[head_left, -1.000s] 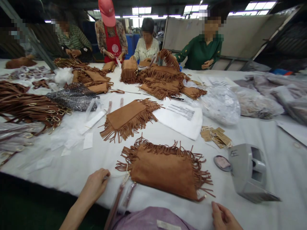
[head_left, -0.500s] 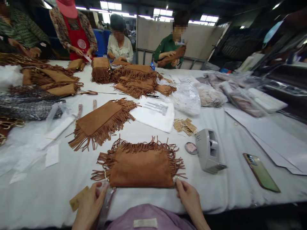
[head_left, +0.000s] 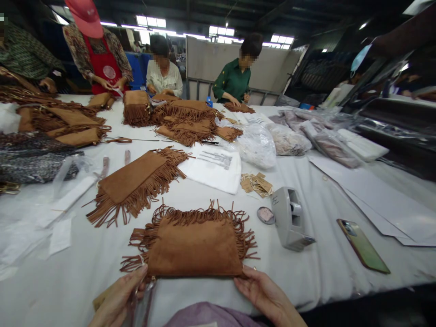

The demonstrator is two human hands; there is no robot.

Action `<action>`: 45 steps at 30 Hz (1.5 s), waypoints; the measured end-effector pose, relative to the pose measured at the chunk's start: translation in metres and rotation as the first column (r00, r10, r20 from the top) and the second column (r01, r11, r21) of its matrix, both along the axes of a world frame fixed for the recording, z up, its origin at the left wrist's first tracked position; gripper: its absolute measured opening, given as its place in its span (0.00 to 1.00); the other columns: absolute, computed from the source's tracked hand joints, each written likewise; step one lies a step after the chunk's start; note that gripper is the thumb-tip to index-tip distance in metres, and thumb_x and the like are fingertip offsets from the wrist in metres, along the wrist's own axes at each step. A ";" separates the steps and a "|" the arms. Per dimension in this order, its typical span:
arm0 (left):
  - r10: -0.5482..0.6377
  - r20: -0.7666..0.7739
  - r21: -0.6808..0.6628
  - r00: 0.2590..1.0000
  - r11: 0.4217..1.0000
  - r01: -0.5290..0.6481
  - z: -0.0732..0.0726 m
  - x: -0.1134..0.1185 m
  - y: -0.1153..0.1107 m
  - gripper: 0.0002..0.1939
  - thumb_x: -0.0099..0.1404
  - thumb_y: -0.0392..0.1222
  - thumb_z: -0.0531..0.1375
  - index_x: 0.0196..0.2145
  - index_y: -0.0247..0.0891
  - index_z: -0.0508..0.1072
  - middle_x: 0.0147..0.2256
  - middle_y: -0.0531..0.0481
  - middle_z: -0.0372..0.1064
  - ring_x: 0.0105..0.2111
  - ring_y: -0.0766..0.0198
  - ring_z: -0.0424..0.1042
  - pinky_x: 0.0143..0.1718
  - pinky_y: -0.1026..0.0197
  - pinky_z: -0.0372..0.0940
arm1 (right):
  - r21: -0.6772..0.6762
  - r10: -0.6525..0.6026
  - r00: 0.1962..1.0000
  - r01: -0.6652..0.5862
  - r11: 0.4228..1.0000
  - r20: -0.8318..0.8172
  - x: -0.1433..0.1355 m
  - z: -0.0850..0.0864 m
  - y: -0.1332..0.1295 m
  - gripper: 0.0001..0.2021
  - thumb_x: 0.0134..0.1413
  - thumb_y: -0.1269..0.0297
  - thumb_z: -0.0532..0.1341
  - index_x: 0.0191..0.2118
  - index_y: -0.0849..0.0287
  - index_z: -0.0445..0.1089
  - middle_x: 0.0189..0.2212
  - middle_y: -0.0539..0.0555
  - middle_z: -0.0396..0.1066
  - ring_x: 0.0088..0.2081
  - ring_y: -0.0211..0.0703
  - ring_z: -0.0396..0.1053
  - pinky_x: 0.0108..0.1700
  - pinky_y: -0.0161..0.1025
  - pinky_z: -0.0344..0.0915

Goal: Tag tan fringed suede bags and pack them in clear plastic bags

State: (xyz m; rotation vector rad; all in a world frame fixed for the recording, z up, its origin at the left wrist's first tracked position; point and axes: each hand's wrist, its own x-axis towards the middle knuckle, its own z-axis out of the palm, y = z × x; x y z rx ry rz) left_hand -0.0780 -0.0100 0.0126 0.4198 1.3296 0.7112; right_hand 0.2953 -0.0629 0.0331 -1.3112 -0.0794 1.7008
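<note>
At the bottom of the frame the left hand (head_left: 117,297) pinches the lower left corner of a brown fringed bag (head_left: 194,247), fingers closed where a strap hangs off the table edge. The right hand (head_left: 260,293) grips the bag's lower right corner, thumb on top and fingers curled under. The bag lies flat at bottom centre, its near edge right at the front rim of the white table (head_left: 323,268). A lilac cloth (head_left: 211,315) sits below, cut off by the bottom border.

Bare cloth lies left of the bag and to its right as far as a grey tape dispenser (head_left: 289,218), with a small round tin (head_left: 265,215) just beside it. Further right a phone (head_left: 363,245) lies near the table's front edge.

Whatever the left hand holds beneath the corner is blurred; a tan tag under it is half hidden.

The bag is suede-like, rectangular, with fringe along its top and both sides.

In mid frame a second fringed bag (head_left: 136,184) lies angled, beside a white printed pouch (head_left: 213,168) and paper tags (head_left: 256,184). At the top, a pile of fringed bags (head_left: 185,120) sits before four co-workers standing along the far side of the table.
</note>
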 end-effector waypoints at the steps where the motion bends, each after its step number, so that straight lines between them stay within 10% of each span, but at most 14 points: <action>1: -0.006 0.036 -0.005 0.999 1.000 0.006 0.001 0.001 0.002 0.22 0.45 0.49 0.73 0.34 0.33 0.73 0.23 0.54 0.67 0.20 0.73 0.61 0.18 0.71 0.55 | -0.038 0.021 0.998 -0.024 0.999 -0.063 0.000 0.002 0.001 0.10 0.39 0.69 0.72 0.31 0.62 0.72 0.32 0.56 0.78 0.35 0.43 0.76 0.44 0.38 0.72; 6: 0.055 0.113 -0.158 0.992 0.987 -0.037 0.003 0.016 0.010 0.23 0.47 0.55 0.71 0.30 0.35 0.70 0.17 0.59 0.60 0.12 0.78 0.46 0.12 0.73 0.38 | -0.071 0.104 0.991 -0.110 0.991 -0.085 -0.002 0.013 0.028 0.14 0.43 0.62 0.72 0.36 0.59 0.72 0.33 0.54 0.78 0.32 0.42 0.75 0.38 0.37 0.72; 12: -0.028 0.034 -0.067 0.999 0.997 0.030 0.025 0.022 0.013 0.20 0.50 0.58 0.68 0.26 0.37 0.71 0.13 0.56 0.61 0.12 0.70 0.57 0.12 0.69 0.50 | 0.063 0.191 0.976 -0.198 0.978 0.105 -0.012 0.017 0.074 0.27 0.38 0.60 0.74 0.46 0.63 0.71 0.40 0.59 0.78 0.41 0.52 0.75 0.47 0.45 0.71; 20: -0.160 0.332 0.071 0.930 0.987 0.145 0.024 -0.007 -0.007 0.25 0.49 0.49 0.71 0.43 0.38 0.74 0.40 0.43 0.77 0.47 0.49 0.73 0.47 0.54 0.68 | -0.028 0.249 0.961 -0.247 0.969 0.124 -0.021 0.006 0.035 0.29 0.38 0.61 0.72 0.49 0.63 0.69 0.40 0.60 0.77 0.39 0.53 0.76 0.42 0.44 0.72; 27: -0.131 0.265 0.055 0.955 0.991 0.120 0.015 0.019 0.033 0.42 0.50 0.45 0.71 0.59 0.35 0.59 0.47 0.39 0.74 0.47 0.47 0.73 0.52 0.49 0.66 | 0.023 0.288 0.950 -0.293 0.956 0.122 -0.027 0.021 0.059 0.32 0.43 0.51 0.69 0.52 0.65 0.66 0.42 0.63 0.76 0.42 0.54 0.75 0.47 0.47 0.70; 32: -0.259 0.353 0.021 0.899 0.963 0.269 0.011 0.000 0.021 0.44 0.46 0.42 0.73 0.58 0.34 0.61 0.50 0.39 0.72 0.51 0.45 0.70 0.53 0.50 0.65 | 0.010 0.361 0.924 -0.365 0.931 0.129 -0.023 0.019 0.050 0.30 0.36 0.60 0.71 0.49 0.62 0.68 0.41 0.61 0.77 0.40 0.55 0.76 0.47 0.48 0.70; 40: -0.155 0.087 0.091 0.984 0.985 0.147 -0.004 0.020 0.053 0.35 0.47 0.47 0.72 0.51 0.36 0.69 0.47 0.40 0.74 0.48 0.48 0.73 0.53 0.51 0.65 | 0.032 0.352 0.903 -0.370 0.928 0.245 -0.028 -0.004 0.070 0.25 0.32 0.53 0.71 0.37 0.64 0.73 0.37 0.62 0.77 0.39 0.54 0.75 0.46 0.45 0.69; 45: -0.143 -0.079 0.219 0.987 0.963 0.157 0.036 0.029 0.098 0.27 0.44 0.43 0.73 0.41 0.33 0.74 0.43 0.39 0.76 0.45 0.46 0.74 0.54 0.47 0.64 | 0.142 0.273 0.912 -0.327 0.934 0.308 -0.029 0.042 0.114 0.23 0.34 0.59 0.68 0.41 0.62 0.71 0.35 0.59 0.78 0.39 0.54 0.75 0.45 0.47 0.70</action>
